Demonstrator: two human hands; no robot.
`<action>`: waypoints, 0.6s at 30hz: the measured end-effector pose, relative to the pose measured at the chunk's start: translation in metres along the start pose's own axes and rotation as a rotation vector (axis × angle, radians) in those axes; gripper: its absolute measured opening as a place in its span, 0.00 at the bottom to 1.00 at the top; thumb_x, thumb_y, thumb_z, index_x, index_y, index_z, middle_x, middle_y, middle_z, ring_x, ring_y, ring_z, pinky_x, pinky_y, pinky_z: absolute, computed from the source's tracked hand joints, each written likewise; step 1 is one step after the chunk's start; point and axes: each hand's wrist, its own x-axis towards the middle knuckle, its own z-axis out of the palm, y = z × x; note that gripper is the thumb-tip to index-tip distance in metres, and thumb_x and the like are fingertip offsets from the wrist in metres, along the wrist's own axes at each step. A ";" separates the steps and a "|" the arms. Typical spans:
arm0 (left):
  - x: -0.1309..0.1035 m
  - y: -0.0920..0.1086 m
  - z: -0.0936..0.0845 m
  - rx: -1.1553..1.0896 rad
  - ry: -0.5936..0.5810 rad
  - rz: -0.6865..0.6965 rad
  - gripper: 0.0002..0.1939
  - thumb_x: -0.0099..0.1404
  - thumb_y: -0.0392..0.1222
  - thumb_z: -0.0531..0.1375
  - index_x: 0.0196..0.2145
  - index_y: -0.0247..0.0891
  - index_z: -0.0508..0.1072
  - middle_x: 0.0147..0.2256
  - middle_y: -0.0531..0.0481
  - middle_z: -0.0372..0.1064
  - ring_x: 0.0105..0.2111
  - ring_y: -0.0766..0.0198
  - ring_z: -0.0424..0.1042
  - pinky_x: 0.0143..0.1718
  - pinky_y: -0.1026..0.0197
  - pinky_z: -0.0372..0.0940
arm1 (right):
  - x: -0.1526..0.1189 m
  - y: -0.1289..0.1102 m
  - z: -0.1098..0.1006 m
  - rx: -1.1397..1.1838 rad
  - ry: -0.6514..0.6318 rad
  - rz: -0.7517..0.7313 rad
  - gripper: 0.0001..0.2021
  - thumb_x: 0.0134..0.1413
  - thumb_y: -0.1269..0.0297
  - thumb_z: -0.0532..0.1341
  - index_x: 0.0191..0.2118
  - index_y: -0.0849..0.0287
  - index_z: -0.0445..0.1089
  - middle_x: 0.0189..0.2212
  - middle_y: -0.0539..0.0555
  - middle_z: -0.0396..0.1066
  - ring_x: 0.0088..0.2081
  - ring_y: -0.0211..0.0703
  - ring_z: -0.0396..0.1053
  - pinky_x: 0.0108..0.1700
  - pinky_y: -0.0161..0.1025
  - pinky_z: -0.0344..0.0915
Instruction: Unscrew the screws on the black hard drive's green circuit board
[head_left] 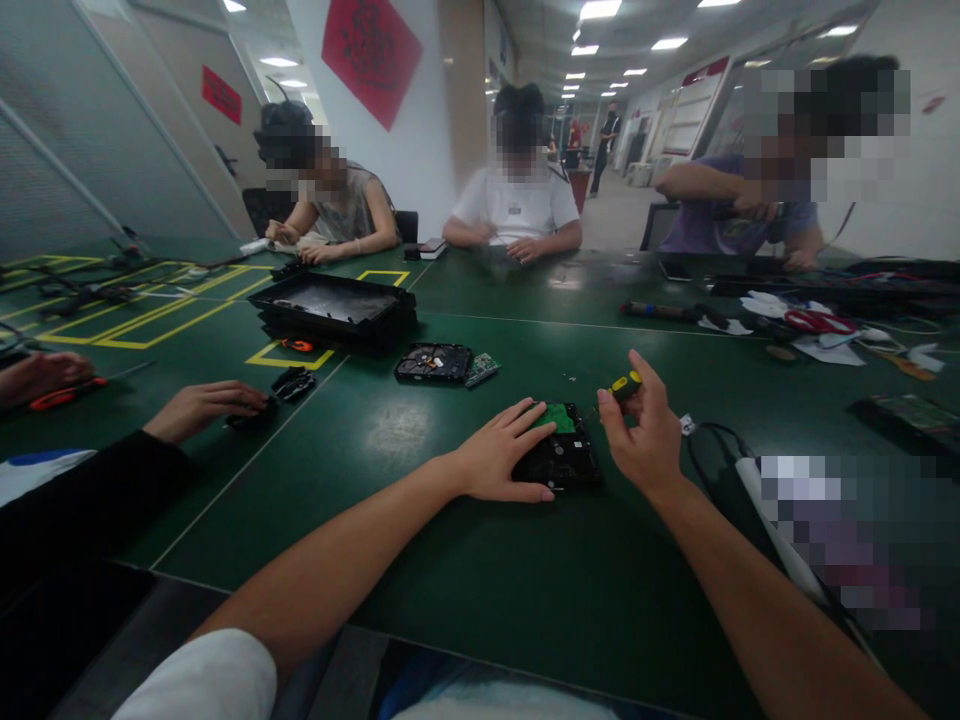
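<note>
While left hand is resting on boxy black drive, fingers splayed | right hand is gripping yellow-black screwdriver, fingers half-curled | smooth green surface is running open nearward

The left hand hides the left side of a hard drive and part of its green label. The right hand covers part of a yellow-and-black screwdriver, whose tip is too faint to place. Specks beyond the drive are too small to identify. The left edge crops a co-worker's hand, the right edge a dark device; mosaic blocks mask parts of three people's heads
</note>
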 end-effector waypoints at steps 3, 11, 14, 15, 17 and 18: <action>0.000 0.000 0.001 0.002 -0.002 -0.003 0.55 0.62 0.74 0.63 0.76 0.41 0.53 0.77 0.37 0.39 0.76 0.36 0.37 0.73 0.33 0.46 | 0.000 -0.001 0.000 0.004 -0.002 0.006 0.32 0.68 0.52 0.62 0.72 0.54 0.57 0.43 0.57 0.79 0.31 0.46 0.77 0.41 0.49 0.78; 0.000 -0.002 0.003 0.010 0.004 0.001 0.56 0.62 0.75 0.62 0.76 0.39 0.53 0.77 0.36 0.39 0.76 0.36 0.37 0.74 0.34 0.46 | -0.001 0.001 0.000 0.004 0.004 0.001 0.32 0.67 0.54 0.63 0.72 0.54 0.58 0.43 0.56 0.79 0.32 0.45 0.78 0.41 0.47 0.78; 0.000 -0.002 0.003 0.015 0.002 0.001 0.57 0.62 0.76 0.62 0.76 0.39 0.53 0.77 0.36 0.39 0.76 0.37 0.37 0.74 0.34 0.45 | -0.001 0.002 0.000 0.001 0.004 -0.011 0.32 0.67 0.54 0.63 0.72 0.53 0.58 0.44 0.56 0.79 0.32 0.46 0.78 0.40 0.47 0.78; 0.000 -0.002 0.003 0.014 0.004 0.001 0.57 0.62 0.76 0.62 0.76 0.39 0.53 0.77 0.36 0.39 0.76 0.37 0.37 0.74 0.34 0.45 | -0.001 0.002 0.000 -0.003 0.001 -0.016 0.32 0.67 0.54 0.63 0.72 0.53 0.58 0.45 0.57 0.79 0.32 0.46 0.78 0.39 0.47 0.78; 0.000 -0.002 0.002 0.013 0.004 0.000 0.57 0.62 0.76 0.62 0.76 0.39 0.52 0.77 0.36 0.39 0.76 0.37 0.37 0.74 0.34 0.45 | -0.001 0.001 0.000 -0.013 0.000 -0.026 0.33 0.67 0.54 0.63 0.73 0.52 0.58 0.45 0.57 0.79 0.32 0.46 0.77 0.39 0.47 0.78; 0.000 -0.001 0.002 0.012 0.003 0.001 0.57 0.62 0.76 0.62 0.76 0.38 0.52 0.77 0.36 0.39 0.76 0.37 0.36 0.74 0.34 0.45 | -0.001 0.001 0.000 -0.019 0.001 -0.031 0.33 0.67 0.54 0.63 0.73 0.52 0.57 0.45 0.57 0.79 0.32 0.46 0.77 0.39 0.47 0.78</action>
